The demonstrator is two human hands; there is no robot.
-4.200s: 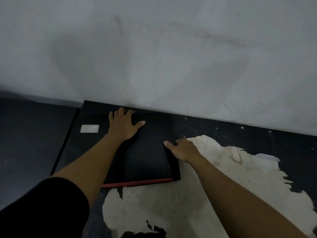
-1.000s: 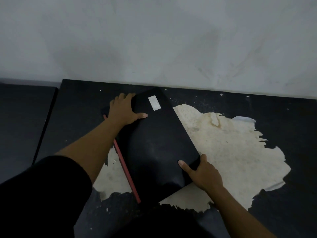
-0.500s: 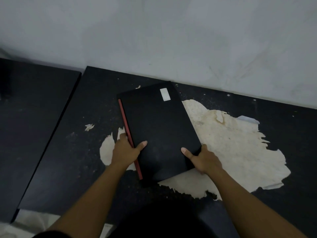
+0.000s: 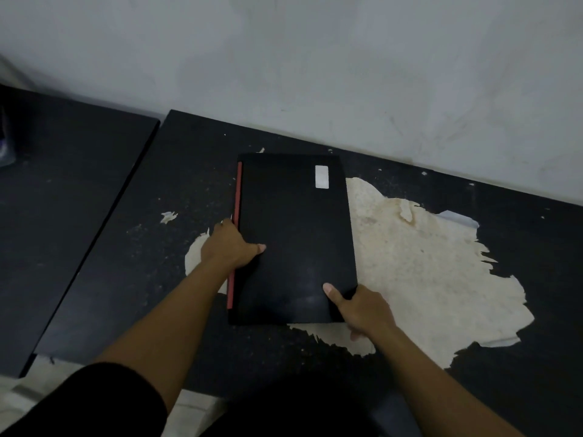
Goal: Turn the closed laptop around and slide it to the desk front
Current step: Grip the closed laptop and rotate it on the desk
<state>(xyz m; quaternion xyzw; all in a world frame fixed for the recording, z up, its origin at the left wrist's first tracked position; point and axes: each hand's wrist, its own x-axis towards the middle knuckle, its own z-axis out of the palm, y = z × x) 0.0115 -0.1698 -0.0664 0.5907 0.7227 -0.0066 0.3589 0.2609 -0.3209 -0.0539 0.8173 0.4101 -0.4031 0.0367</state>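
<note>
A closed black laptop (image 4: 295,234) lies flat on the dark desk (image 4: 151,241), long side running away from me. A red strip runs along its left edge and a white sticker (image 4: 321,176) sits near its far right corner. My left hand (image 4: 228,246) grips the left edge about midway, thumb on the lid. At the near right corner my right hand (image 4: 362,309) holds on, thumb on top and fingers under the edge.
A large patch of worn, peeled surface (image 4: 419,263) shows pale to the right of the laptop and under it. A second dark desk (image 4: 56,190) stands to the left across a narrow gap. The grey wall (image 4: 315,64) rises right behind the desk.
The laptop has turned further clockwise and now lies almost square to me, red edge on the left. Both hands have stayed on its near end. A second ago my left hand was at the far corner.
</note>
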